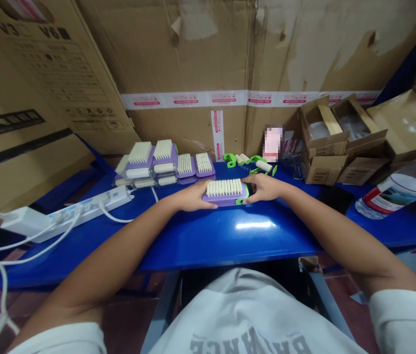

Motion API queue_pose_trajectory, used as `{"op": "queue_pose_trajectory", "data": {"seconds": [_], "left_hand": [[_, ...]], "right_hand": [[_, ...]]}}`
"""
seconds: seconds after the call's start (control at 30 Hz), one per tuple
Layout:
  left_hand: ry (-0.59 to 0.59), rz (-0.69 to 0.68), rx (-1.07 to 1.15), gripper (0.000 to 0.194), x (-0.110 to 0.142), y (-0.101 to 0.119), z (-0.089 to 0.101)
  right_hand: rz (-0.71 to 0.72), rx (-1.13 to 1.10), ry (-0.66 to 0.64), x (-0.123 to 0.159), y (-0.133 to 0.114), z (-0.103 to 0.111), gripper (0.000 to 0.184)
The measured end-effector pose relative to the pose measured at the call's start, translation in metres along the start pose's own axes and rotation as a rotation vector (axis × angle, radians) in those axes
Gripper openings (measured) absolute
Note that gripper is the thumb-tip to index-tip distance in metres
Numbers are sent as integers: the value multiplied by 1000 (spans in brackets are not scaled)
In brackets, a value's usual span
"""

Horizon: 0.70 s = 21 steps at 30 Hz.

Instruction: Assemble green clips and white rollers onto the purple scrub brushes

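A purple scrub brush (224,200) with cream bristles facing up rests at the middle of the blue table, a green piece at its right end. Around its left end my left hand (196,195) is closed, thumb along the near side. My right hand (261,189) grips the green right end between thumb and fingers. Beyond it lie loose green parts (230,160) and cream rollers (264,165), with small springs among them. Several similar purple brushes (164,151) are stacked to the left.
A white power strip (93,206) with plugged cables lies on the left of the blue table (193,241). Small open cardboard boxes (324,169) stand at the back right, near a dark flat object (331,199) and a large plastic bottle (392,194). Tall cardboard (178,64) walls the back.
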State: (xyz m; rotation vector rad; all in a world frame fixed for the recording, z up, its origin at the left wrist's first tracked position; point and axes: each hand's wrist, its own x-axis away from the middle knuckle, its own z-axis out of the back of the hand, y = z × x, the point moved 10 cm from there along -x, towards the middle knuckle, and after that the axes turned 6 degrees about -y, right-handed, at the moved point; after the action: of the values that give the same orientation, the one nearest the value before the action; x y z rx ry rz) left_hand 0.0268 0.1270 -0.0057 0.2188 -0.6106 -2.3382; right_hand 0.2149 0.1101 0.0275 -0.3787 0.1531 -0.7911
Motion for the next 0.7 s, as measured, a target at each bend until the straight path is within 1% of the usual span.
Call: {"op": "queue_pose_trajectory", "data": {"seconds": [0.2, 0.3, 0.7], "left_hand": [[2, -9, -7, 93, 1, 2, 1], [-1, -6, -15, 93, 1, 1, 0], [-5, -5, -20, 96, 0, 0, 0]], "right_hand": [[9, -2, 9, 0, 2, -1, 75], [2, -6, 13, 0, 2, 0, 78], [-3, 4, -6, -1, 1, -1, 77]]}}
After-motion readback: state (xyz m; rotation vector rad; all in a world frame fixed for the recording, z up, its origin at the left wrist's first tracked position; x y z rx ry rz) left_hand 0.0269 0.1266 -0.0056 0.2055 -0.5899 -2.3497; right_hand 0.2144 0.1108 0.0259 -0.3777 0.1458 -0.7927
